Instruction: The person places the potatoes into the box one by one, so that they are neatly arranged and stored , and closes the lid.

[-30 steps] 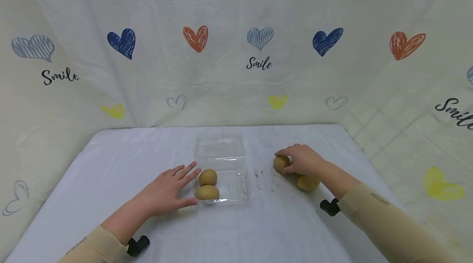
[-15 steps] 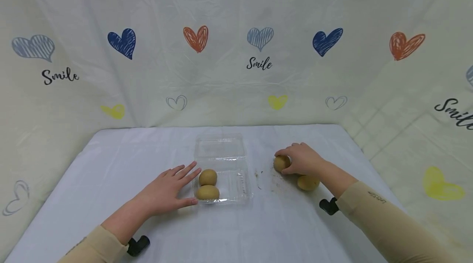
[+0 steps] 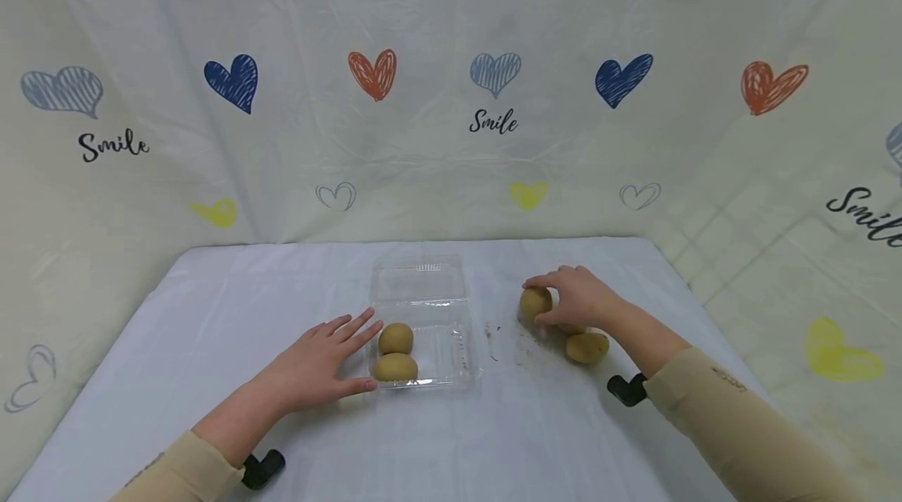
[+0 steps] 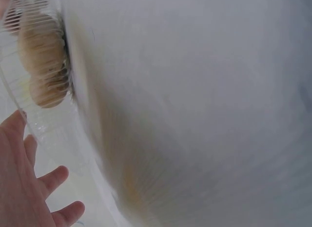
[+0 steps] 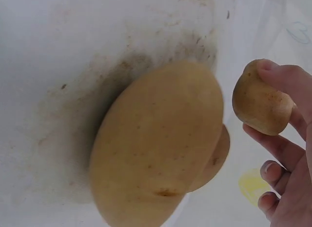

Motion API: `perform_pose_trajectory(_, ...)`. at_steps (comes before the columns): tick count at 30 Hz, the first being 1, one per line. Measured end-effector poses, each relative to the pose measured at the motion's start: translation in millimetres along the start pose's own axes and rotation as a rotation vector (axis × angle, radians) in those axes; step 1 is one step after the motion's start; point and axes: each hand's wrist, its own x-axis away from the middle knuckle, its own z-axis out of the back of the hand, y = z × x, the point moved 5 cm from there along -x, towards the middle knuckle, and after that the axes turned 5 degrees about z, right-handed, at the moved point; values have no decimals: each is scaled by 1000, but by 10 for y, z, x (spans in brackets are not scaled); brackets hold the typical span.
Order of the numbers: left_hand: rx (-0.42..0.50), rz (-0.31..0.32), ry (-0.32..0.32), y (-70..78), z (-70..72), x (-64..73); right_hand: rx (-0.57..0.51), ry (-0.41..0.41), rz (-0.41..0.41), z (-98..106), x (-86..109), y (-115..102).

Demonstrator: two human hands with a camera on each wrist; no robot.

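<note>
My right hand [image 3: 583,298] pinches a potato [image 3: 535,304] between thumb and fingers, held just above the cloth; the right wrist view shows this potato [image 5: 261,101] too. Below that hand lie two more, a near potato [image 3: 587,348] and a partly covered potato [image 3: 572,328] behind it. My left hand [image 3: 317,365] has its fingers spread, fingertips at the left side of a clear plastic clamshell box [image 3: 444,345]. Inside the box, on its left, sit a rounder potato [image 3: 396,338] and a longer potato [image 3: 396,367]. The box's lid [image 3: 418,279] lies folded back.
A white cloth [image 3: 451,447] covers the table. Dirt crumbs [image 3: 496,334] are scattered between the box and the loose potatoes. Behind the table hangs a pale curtain [image 3: 430,149] printed with hearts.
My right hand has raised its potato slightly up and away from the others, so the potato behind the near one now shows. The left hand and the box stay put.
</note>
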Motion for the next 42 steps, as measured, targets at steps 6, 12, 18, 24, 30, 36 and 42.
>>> perform_pose_trajectory(6, -9, 2, -2, -7, -6, -2, -56, 29, 61, 66, -17, -129)
perform_pose_trajectory(12, 1, 1, -3, -8, -14, -17, -127, 42, 110, 97, -82, -355)
perform_pose_trajectory(18, 2, 0, -1, -11, -13, -37, -152, 54, 188, 78, -200, -628)
perform_pose_trajectory(24, 3, 0, -4, -13, -27, -40, -166, 21, 231, 38, -293, -935)
perform_pose_trajectory(30, 5, 3, -8, -6, -30, -38, -163, -15, 273, -30, -342, -1168)
perform_pose_trajectory(36, 10, 15, -17, -7, -25, -22, -86, -51, 378, -137, -411, -1393)
perform_pose_trajectory(42, 18, 24, -23, -2, -19, -12, 78, -95, 416, -320, -503, -1501)
